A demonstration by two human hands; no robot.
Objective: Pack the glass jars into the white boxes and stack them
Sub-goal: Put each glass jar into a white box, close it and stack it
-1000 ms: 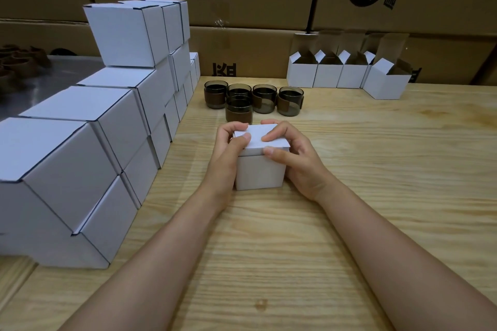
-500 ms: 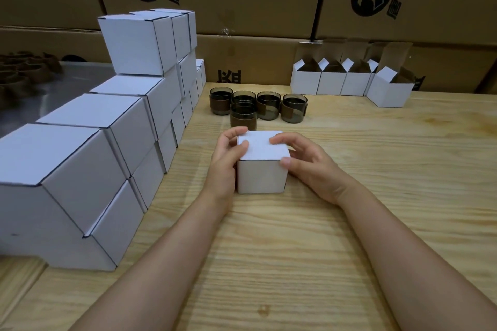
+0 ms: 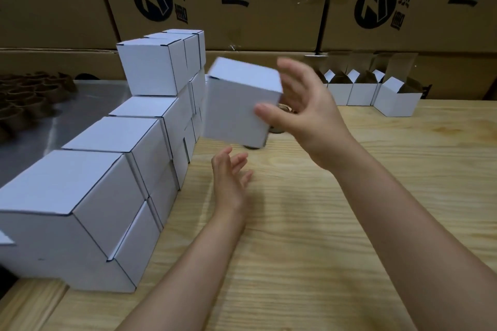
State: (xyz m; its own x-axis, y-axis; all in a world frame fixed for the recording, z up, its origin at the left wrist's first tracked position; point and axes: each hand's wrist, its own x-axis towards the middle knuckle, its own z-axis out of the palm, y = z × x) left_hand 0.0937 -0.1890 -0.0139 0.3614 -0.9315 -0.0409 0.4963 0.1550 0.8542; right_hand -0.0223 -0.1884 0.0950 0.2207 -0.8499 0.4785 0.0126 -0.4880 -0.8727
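A closed white box (image 3: 236, 105) hangs tilted and blurred above the wooden table (image 3: 349, 209), close to the right side of the stack of closed white boxes (image 3: 121, 169). My right hand (image 3: 304, 113) holds it, thumb on the front face and fingers round its right side. My left hand (image 3: 231, 183) is below the box with straight fingers and touches nothing. The box and my right hand hide nearly all of the dark glass jars (image 3: 278, 130); only slivers show.
Several open white boxes (image 3: 395, 101) stand in a row at the back right. Large brown cartons (image 3: 242, 2) form a wall behind the table. Brown paper rings (image 3: 29, 99) lie on a grey surface at the far left, behind the stepped stack.
The box stood on the table between both hands. Now my right hand has lifted it up and to the left toward the stack, and my left hand has let go.
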